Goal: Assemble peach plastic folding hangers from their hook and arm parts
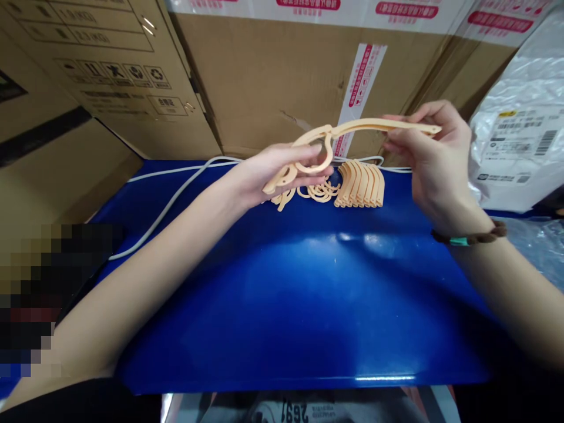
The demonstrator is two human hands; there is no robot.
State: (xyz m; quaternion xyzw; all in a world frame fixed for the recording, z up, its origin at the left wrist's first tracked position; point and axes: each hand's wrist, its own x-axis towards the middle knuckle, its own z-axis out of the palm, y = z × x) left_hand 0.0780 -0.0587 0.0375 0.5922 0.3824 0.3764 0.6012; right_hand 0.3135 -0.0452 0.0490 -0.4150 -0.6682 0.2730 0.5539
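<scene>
Between my two hands, above the blue table (308, 305), is a beige plastic hanger-like piece (326, 154) made of joined parts. My left hand (273, 170) is closed on its curved left part, with the thumb near a round hook-shaped loop. The long, slightly arched arm (374, 124) of the piece reaches right, and my right hand (434, 141) pinches it near its end. Behind and below, a row of curved beige arms (360, 185) lies nested on the table. Left of that row is a small pile of beige hooks (323, 192), partly hidden by my left hand.
Cardboard boxes (273, 76) stand along the back and left. A white plastic package with a label (520, 129) leans at the right. A white cable (165, 202) runs along the left and back of the table. Clear plastic lies at the right edge.
</scene>
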